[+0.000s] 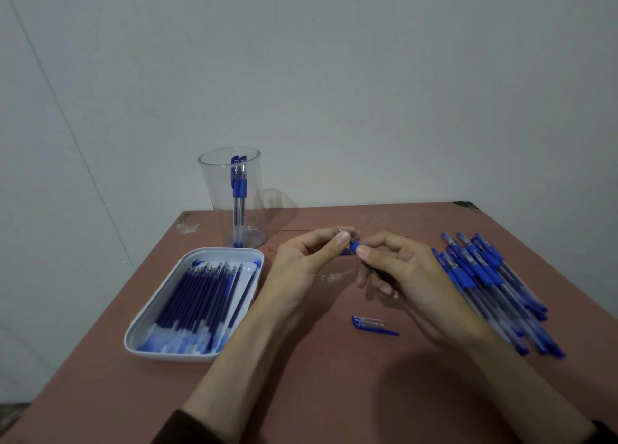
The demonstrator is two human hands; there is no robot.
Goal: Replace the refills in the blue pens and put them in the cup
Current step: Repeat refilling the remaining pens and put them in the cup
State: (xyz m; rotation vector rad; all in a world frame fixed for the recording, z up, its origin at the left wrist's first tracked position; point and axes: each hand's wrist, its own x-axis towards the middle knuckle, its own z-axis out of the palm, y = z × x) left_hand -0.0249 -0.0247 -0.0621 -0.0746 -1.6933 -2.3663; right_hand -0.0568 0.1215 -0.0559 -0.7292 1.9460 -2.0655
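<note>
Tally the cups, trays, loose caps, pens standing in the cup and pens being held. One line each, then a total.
Cup: 1
Tray: 1
Loose cap: 1
Pens in the cup: 2
Held pen: 1
Total: 6

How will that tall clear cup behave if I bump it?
The cup looks tall and narrow, so it would probably tip easily. Holding only a few pens, it is likely light and may slide.
</note>
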